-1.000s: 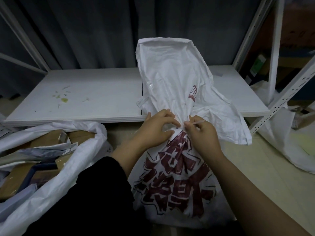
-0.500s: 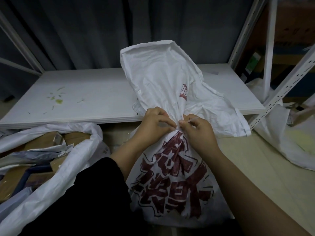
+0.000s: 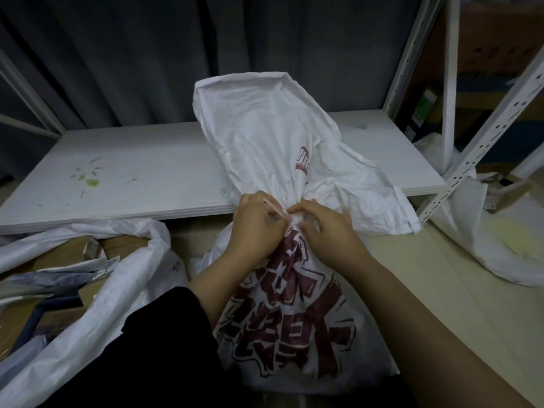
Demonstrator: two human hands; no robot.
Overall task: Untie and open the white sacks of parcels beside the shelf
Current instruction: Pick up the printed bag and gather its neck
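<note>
A white sack (image 3: 290, 328) with dark red printed characters stands on the floor in front of me, its neck cinched by a thin pale tie (image 3: 275, 208). The loose top of the sack flops back over the shelf board. My left hand (image 3: 256, 228) pinches the tie at the neck, and the strip crosses its knuckles. My right hand (image 3: 326, 231) grips the bunched neck just beside it, fingers curled into the fabric. The knot itself is hidden between my fingers.
A low white shelf board (image 3: 141, 178) lies behind the sack, with perforated white uprights (image 3: 477, 154) at right. An opened white sack (image 3: 97, 290) full of cardboard parcels lies at left. Another white sack (image 3: 485, 240) sits on the floor at right.
The tie's loose end has swung from the right hand's side over to the left hand, which now pinches it. Both hands stay at the neck, the right shifted onto the bunched fabric.
</note>
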